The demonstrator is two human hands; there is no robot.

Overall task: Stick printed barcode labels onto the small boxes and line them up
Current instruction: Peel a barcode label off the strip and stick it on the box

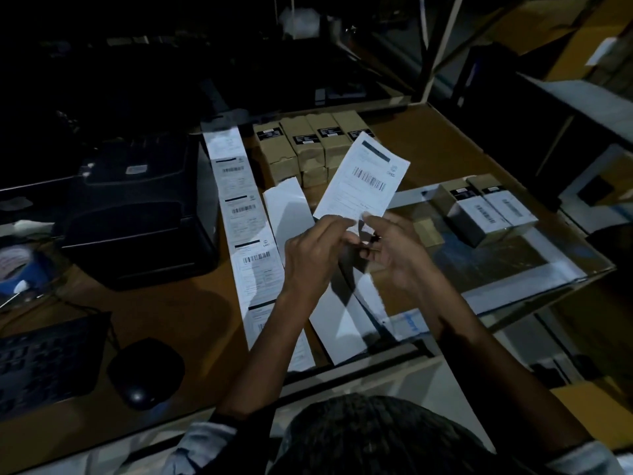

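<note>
Label (363, 180) is held up above the centre of the surface (178, 303), both hands, left hand (317, 250) and right hand (394, 250), pinching its lower edge in a tight grip (backing seemingly half-peeled), so its adhesive could fold onto itself before reaching the labelled boxes (489, 214) at 3 o'clock.

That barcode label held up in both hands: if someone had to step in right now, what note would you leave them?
Left hand and right hand both pinch the bottom edge of one barcode label, held up above the table, apparently peeling it.
The strip of printed labels runs from the printer toward the person; blank backing strips lie beside it.
Done: two labelled boxes sit side by side on the right.
Left: the unlabelled brown boxes at the back; stick this label on one and line it up.
</note>
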